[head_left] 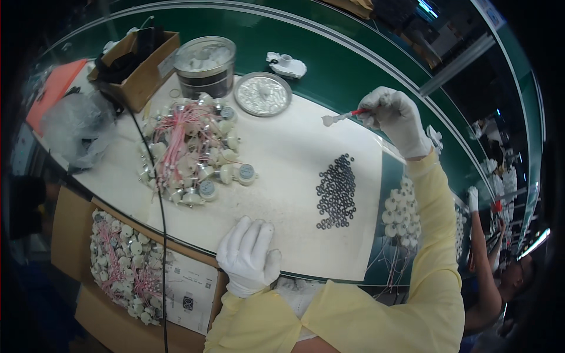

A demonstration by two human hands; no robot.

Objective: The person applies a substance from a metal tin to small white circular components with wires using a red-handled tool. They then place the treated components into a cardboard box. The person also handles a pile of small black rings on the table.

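Fingers (369, 106) of gloved right hand (395, 115) pinch brush (342, 117) by handle. Brush slim: red handle, pale shaft, clumped whitish tip, wider than shaft. Tip points left, slightly toward person; long axis runs mostly crosswise, handle end right. Brush over far right part of counter (282, 182), beyond dark rings (336, 191), right of round tray (263, 113). Left hand (248, 253) at near edge, fingers loosely bent; underside hidden, cannot tell if gripping.
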